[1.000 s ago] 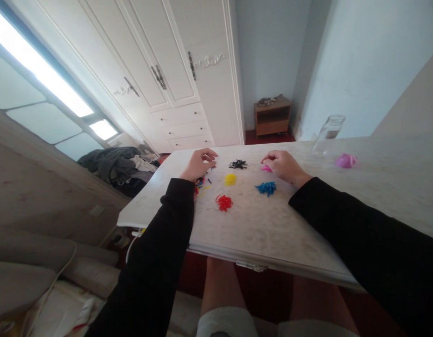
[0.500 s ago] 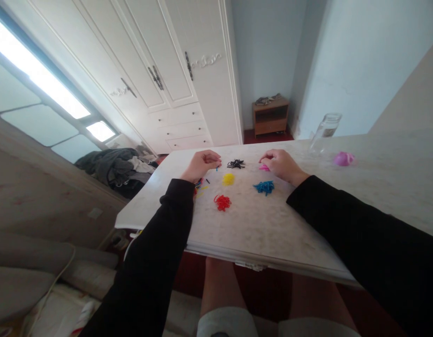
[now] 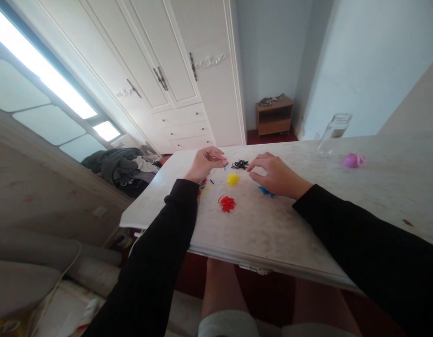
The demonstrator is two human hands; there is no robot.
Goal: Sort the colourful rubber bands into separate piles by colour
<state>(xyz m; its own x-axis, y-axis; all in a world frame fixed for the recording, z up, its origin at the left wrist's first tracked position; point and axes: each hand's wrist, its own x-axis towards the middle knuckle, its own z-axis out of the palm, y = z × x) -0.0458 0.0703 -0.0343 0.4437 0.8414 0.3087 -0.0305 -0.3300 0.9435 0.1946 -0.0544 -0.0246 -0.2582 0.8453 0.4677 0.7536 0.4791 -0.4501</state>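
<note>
My left hand (image 3: 210,164) pinches a thin blue strip (image 3: 225,167) that looks like a small rubber band, at the left of the colour piles. My right hand (image 3: 270,174) hovers with thumb and fingers apart, and nothing shows between them. Its fingertips are beside the black pile (image 3: 240,164) of thin strips. Under its palm the blue pile (image 3: 266,191) is partly covered. Between the hands lies a yellow pile (image 3: 233,180), with a red pile (image 3: 227,203) closer to me. Mixed coloured strips (image 3: 202,186) lie partly hidden by my left wrist. The pink strips are hidden behind my right hand.
A clear glass bottle (image 3: 334,133) and a pinkish-purple lump (image 3: 353,160) are on the right of the white table (image 3: 272,234). Beyond it are a white wardrobe (image 3: 188,84) and a small wooden cabinet (image 3: 274,117). Dark clothes (image 3: 114,168) are heaped at the left.
My right hand has moved left from the pink strips toward the black pile, and its fingers have spread. My left hand keeps its pinch on the blue strip. The view has shifted slightly.
</note>
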